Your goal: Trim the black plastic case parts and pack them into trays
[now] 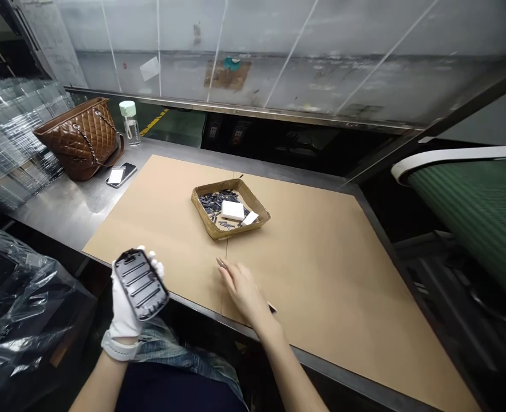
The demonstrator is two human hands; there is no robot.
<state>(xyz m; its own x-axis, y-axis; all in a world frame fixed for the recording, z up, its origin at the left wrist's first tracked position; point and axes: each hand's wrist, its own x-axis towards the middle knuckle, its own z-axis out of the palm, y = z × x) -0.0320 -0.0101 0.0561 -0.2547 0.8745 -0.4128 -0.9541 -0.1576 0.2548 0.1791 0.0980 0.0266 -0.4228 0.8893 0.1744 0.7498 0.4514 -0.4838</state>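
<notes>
My left hand (125, 306), in a white glove, is closed around a black plastic housing (143, 283). The housing is tilted so its hollow, ribbed side faces up, just off the table's front edge. Bare, my right hand (241, 286) is over the brown board near that edge. Its fingers are pinched on a small pointed metallic tool (221, 263), whose kind I cannot make out. By the right wrist a small dark end (272, 308) shows; whether it belongs to that tool is hidden. Beyond the hands, a shallow cardboard tray (210, 228) holds many small black pieces (218, 201) and a white block (233, 210).
Brown board (321, 257) covers most of the metal table (90, 203). At the back left are a brown quilted bag (79, 137), a bottle (131, 126) and a phone (127, 171). Plastic-wrapped goods (21, 309) stand left; a green conveyor belt (480, 200) is right.
</notes>
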